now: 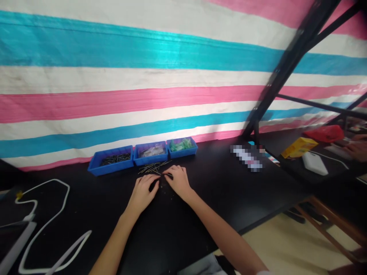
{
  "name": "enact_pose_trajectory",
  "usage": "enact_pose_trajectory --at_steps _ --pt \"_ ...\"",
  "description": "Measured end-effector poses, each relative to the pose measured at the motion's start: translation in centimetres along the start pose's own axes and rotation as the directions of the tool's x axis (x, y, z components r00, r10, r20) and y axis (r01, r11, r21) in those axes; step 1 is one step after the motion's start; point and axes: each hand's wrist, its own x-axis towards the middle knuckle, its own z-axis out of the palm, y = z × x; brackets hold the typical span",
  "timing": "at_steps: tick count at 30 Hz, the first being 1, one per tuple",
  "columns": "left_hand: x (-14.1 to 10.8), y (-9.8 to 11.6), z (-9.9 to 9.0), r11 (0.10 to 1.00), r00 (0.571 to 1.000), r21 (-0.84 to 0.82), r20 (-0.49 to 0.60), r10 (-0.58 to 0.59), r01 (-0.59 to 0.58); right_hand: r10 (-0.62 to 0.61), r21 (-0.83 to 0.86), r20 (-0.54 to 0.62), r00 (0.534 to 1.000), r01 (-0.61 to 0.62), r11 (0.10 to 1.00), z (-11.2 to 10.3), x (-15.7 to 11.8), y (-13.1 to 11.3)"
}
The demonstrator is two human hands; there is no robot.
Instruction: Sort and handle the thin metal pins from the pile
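Observation:
My left hand (144, 191) and my right hand (178, 180) rest close together on the black table, fingertips almost meeting. The fingers of each are pinched; anything between them is too small to make out. Just beyond the fingertips lies a loose pile of thin metallic rods (149, 168). Behind it stand three blue bins in a row. Many thin dark pieces (116, 159) fill the left bin (96, 168). Clear plastic pieces (151, 150) are in the middle bin (151, 160), and green translucent pieces (181, 144) in the right bin (183, 153).
A white cable (67, 193) loops over the table's left side, near a grey-edged device (20, 244). To the right are a blurred-out item (247, 157), a yellow box (299, 147), a white device (314, 163) and another person's hand (358, 149). A striped sheet (143, 80) hangs behind.

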Motion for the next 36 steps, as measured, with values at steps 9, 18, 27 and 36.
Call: enact_pose_trajectory --at_steps 9,18,27,36 --pt "0.0 1.4 -0.7 0.995 0.993 -0.001 -0.072 -0.096 0.096 0.065 0.336 0.003 0.998 -0.063 0.940 0.3 0.1 0.0" --pt "0.1 2.1 -0.7 0.899 0.973 -0.401 -0.072 -0.221 0.174 0.189 0.815 0.173 0.967 -0.248 0.524 -0.2 0.7 -0.7" --pt "0.2 2.5 -0.8 0.632 0.925 -0.716 0.051 -0.378 0.297 0.158 0.889 0.286 0.945 -0.323 0.325 -1.3 0.5 -2.2" --pt "0.1 1.9 -1.3 0.539 0.893 -0.786 0.036 -0.449 0.303 0.220 0.893 0.349 0.911 -0.395 0.217 -2.6 -0.3 -4.2"
